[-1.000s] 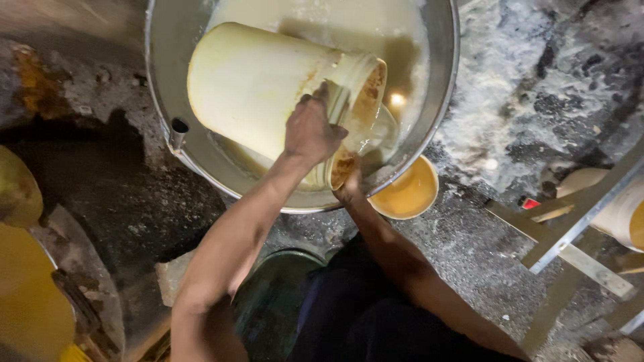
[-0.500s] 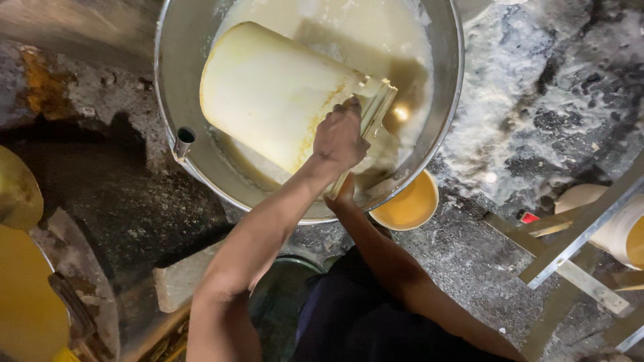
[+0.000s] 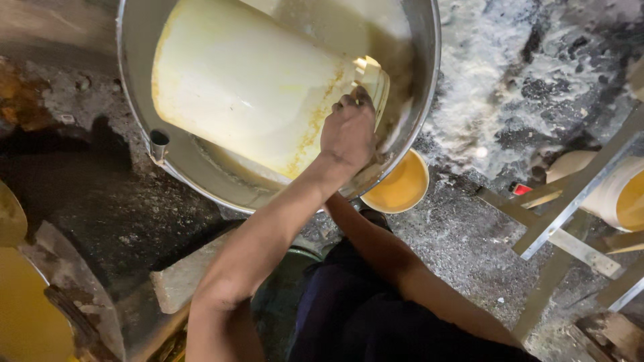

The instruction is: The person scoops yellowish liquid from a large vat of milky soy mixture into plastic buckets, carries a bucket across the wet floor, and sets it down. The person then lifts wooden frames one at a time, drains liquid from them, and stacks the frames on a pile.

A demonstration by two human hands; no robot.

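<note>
The left hand comes up from the lower left on a long, nearly straight arm, wrist bent slightly, knuckles up, fingers curled over the rim of a pale bucket – it grips that rim at the mouth. The bucket lies tipped on its side inside a big steel pan, base to the upper left, mouth to the right and low against the pan's near wall. The right forearm runs up from the lower right and passes under the pan's edge; the right hand itself is hidden behind the bucket and the left hand, so whether it grips anything cannot be told.

The bucket fills most of the pan – little room shows between its mouth and the right wall, more on the far side, where pale liquid lies. A short spout sticks out of the pan's left wall. Just beside the pan's lower right edge stands a small yellow bowl. A metal frame crosses the wet, rough floor well to the right.
</note>
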